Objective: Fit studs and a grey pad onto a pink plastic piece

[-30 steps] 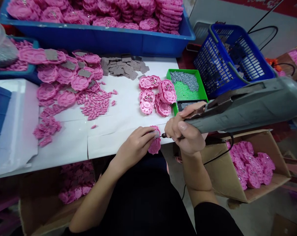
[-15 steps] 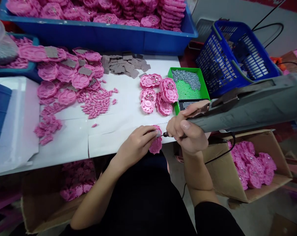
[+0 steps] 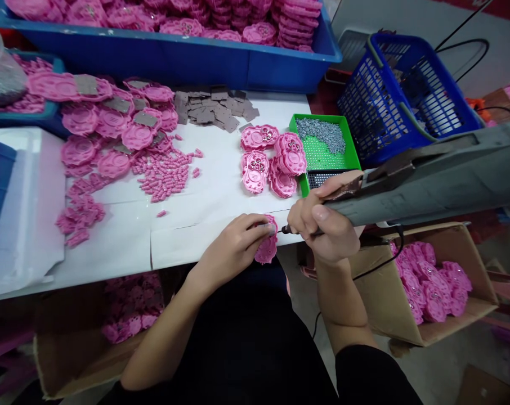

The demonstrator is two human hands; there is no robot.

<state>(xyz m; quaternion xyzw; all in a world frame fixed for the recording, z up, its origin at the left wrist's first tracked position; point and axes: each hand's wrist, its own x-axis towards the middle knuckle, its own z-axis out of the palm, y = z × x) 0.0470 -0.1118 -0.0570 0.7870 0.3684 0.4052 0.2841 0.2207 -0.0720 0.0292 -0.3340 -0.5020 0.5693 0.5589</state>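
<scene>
1. Left hand is gripping one scalloped pink plastic casing at the counter's edge.
2. Right hand is clasping one tapered grey screwdriver, bit pointing toward casing.
3. One rectangular green tray is holding silvery screws.

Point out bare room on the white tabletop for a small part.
The white tabletop is bare between the loose pink pellets and the pink cases beside the green tray, and along its front edge, left of the left hand. It is crowded at the back: pink shells left, gray plates in the middle.
</scene>
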